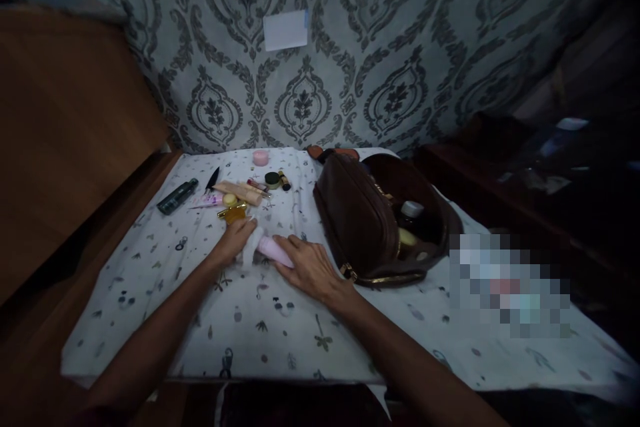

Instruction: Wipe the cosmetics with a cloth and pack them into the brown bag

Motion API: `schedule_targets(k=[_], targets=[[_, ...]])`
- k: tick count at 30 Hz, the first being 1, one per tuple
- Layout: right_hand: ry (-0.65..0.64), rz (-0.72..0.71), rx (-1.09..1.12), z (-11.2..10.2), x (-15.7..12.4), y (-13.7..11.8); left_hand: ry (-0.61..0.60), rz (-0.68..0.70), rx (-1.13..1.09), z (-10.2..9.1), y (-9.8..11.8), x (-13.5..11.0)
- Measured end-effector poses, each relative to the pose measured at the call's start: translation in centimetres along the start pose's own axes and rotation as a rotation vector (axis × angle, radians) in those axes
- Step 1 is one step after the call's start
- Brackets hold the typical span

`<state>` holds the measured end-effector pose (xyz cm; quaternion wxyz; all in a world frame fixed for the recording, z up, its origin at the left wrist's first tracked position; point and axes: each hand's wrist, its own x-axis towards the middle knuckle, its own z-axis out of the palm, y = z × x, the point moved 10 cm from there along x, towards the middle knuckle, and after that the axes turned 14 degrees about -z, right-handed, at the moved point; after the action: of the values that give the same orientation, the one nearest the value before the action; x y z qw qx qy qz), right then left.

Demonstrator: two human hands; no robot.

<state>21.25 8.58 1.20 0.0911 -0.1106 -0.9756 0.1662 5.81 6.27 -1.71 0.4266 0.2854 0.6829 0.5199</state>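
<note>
My right hand (313,269) is closed round a pale pink tube (274,250), tilted low over the patterned cloth. A crumpled white wipe or tissue (250,250) is against the tube's left end, with my left hand (239,239) closed on it; the fingertips are partly blurred. Just beyond my left hand is an amber bottle with a gold cap (234,212). Behind it lie a white and purple tube (207,201), a round yellow jar (229,200) and beige tubes (245,192).
An unzipped brown bag (353,213) with bottles inside stands right of my hands. A dark green bottle (177,197), a black pointed item (213,178), a pink jar (261,158) and a green-lidded jar (273,179) lie farther back. Wooden furniture (75,127) borders the left.
</note>
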Motion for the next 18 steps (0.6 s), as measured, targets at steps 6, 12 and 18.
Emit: schedule_targets(k=[6,12,18], targets=[[0.171,-0.021,0.162,-0.8,-0.2,0.5,0.018,-0.076,-0.238,-0.5,-1.2,0.4],[0.349,-0.030,0.690,-0.1,0.2,1.4,-0.068,-0.075,-0.381,0.4,-0.5,-0.3],[0.330,0.138,1.269,2.5,0.7,2.0,-0.172,-0.048,-0.421,1.4,0.9,-1.3]])
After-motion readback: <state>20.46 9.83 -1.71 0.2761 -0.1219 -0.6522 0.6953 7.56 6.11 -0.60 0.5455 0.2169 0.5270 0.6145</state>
